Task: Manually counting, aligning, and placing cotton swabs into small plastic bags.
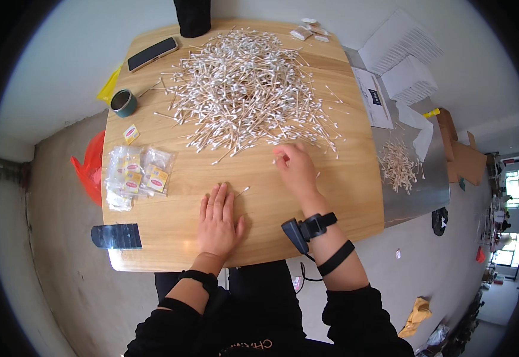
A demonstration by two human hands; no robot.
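Observation:
A big heap of cotton swabs (241, 83) with wooden sticks and white tips covers the far middle of the wooden table (182, 238). My left hand (219, 223) lies flat on the tabletop with its fingers stretched out. Just past its thumb rests a single cotton swab (244, 191). At the near edge of the heap, my right hand (295, 169) is closed in a pinch, thumb against the bent fingers. Whatever it may hold is too small to make out. A swab tip (317, 175) shows beside that hand.
Clear plastic bags (134, 172) with yellow labels lie at the left. Beyond them are a small dark cup (124, 103) and a phone (153, 54). A lower metal surface (411, 205) at the right bears a smaller pile of swabs (399, 165). A red bag (91, 169) hangs at the left.

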